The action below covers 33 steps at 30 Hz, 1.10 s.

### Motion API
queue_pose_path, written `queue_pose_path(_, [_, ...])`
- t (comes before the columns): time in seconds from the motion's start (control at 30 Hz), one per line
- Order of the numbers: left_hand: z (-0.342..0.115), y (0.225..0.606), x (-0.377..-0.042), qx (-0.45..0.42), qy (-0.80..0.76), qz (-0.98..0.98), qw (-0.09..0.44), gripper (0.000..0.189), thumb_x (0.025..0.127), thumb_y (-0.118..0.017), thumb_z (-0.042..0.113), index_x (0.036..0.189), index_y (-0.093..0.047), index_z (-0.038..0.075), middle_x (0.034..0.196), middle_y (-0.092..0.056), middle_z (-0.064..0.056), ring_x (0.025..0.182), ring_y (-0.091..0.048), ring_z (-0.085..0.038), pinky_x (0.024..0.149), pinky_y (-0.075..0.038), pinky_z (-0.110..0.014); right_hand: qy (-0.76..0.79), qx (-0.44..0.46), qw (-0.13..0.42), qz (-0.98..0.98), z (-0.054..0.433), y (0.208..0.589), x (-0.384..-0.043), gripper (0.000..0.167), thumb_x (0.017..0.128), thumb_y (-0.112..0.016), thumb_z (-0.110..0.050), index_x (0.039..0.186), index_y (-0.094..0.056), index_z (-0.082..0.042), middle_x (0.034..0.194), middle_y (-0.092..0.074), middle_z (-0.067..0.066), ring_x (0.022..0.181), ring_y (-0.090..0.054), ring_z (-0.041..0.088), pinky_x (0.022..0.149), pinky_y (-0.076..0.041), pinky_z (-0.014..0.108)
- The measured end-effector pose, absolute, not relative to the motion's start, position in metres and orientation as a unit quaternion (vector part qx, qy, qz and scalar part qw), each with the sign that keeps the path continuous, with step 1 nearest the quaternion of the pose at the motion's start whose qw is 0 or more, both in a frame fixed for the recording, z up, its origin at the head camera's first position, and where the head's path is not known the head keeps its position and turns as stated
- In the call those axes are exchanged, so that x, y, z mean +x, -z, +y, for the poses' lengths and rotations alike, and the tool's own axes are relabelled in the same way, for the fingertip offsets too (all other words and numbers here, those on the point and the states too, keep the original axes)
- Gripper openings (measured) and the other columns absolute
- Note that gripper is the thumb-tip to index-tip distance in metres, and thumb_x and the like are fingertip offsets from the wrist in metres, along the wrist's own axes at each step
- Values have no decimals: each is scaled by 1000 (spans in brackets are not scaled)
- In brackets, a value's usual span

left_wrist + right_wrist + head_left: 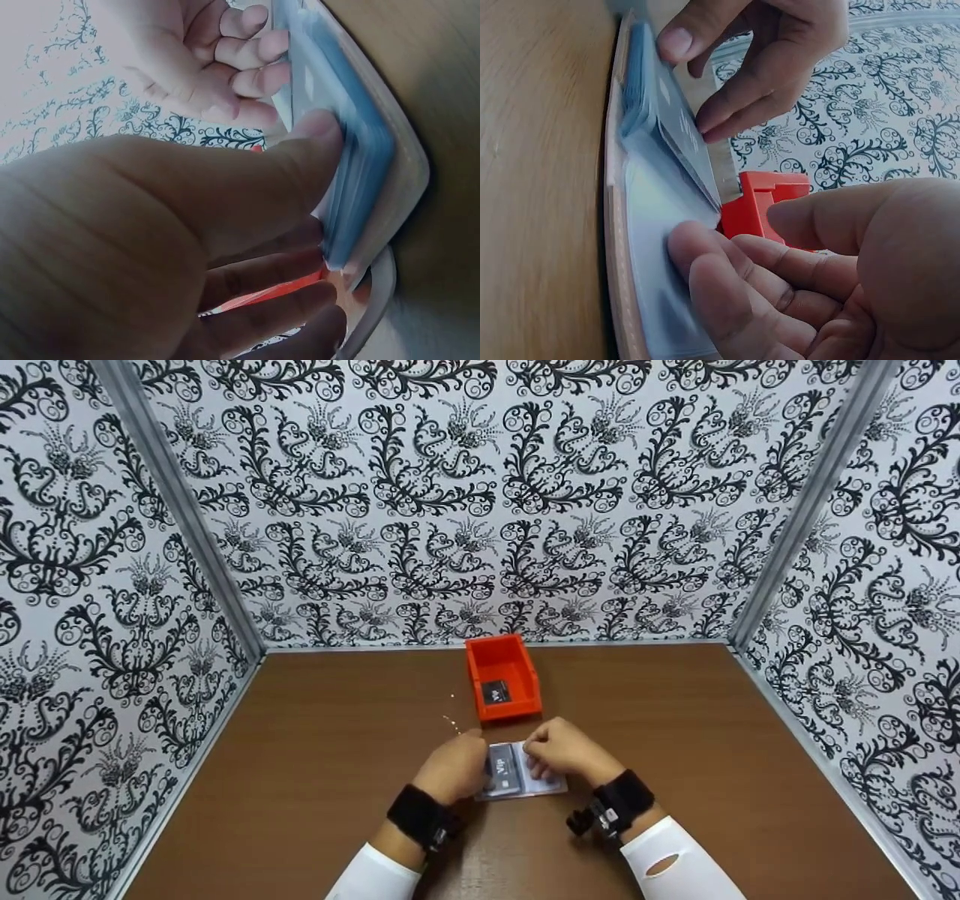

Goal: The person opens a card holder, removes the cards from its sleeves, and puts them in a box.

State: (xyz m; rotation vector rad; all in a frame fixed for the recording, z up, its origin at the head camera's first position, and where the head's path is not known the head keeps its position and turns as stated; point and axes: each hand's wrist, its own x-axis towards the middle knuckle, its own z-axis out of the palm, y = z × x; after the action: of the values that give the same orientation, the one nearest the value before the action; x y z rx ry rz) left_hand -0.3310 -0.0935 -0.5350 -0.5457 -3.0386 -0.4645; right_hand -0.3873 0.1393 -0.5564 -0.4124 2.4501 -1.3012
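Observation:
A card holder point(553, 789) with clear plastic sleeves lies spread on the table. A dark card point(504, 769) marked "Vip" shows in its left-side stack of sleeves. My left hand point(454, 769) grips that left side, with the thumb point(319, 127) on the top sleeve and the fingers along the far edge. On the right-hand side, the loosely bent fingers of my right hand point(564, 750) touch a clear sleeve point(664, 247) and hold nothing. The holder's pale pinkish cover point(615, 225) shows beneath the sleeves in the right wrist view.
Just beyond the card holder stands a red plastic bin point(532, 682), with another dark "Vip" card point(495, 691) inside. Small bright specks point(451, 723) dot the brown table point(337, 720) left of the bin. Black-and-white patterned walls point(465, 510) enclose the back and sides.

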Motion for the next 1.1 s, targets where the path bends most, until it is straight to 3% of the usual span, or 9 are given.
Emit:
queue_pose_path(0.23, [-88,543,-334,-198,132,-970,42,28,83,-99,24,95,-82,5,114,-77,-9,82,-71,-25,83,-65,-46,510,-111,199,829,141,560,-388,24,105,-65,-13,105,-84,3,81,-80,12,64,-76,14,57,-62,24])
queue_pose_path(0.5, [-78,548,-334,-183,98,-978,35,31,87,-98,31,105,-87,7,128,-78,-9,105,-79,-32,92,-67,-48,524,-100,207,820,141,561,-388,20,105,-70,-12,110,-84,2,75,-75,7,64,-74,12,58,-62,24])
queue_pose_path(0.63, [-76,550,-333,-187,95,-977,45,28,86,-98,30,100,-87,8,119,-77,-7,99,-78,-31,89,-66,-47,517,-105,205,824,141,563,-387,16,101,-74,-10,107,-83,2,76,-74,4,63,-71,11,57,-61,22])
queue_pose_path(0.93, [-75,549,-332,-177,99,-978,44,32,85,-99,29,103,-86,7,114,-76,-7,96,-77,-31,85,-66,-48,541,-98,212,808,142,560,-385,10,98,-78,-5,103,-82,2,71,-74,5,57,-68,10,54,-58,21])
queue_pose_path(1.1, [-74,551,-333,-173,90,-979,58,16,91,-88,16,103,-85,6,110,-75,-7,94,-76,-30,82,-67,-47,544,-87,209,808,143,557,-385,10,98,-74,-5,103,-80,2,75,-74,6,58,-68,11,54,-58,22])
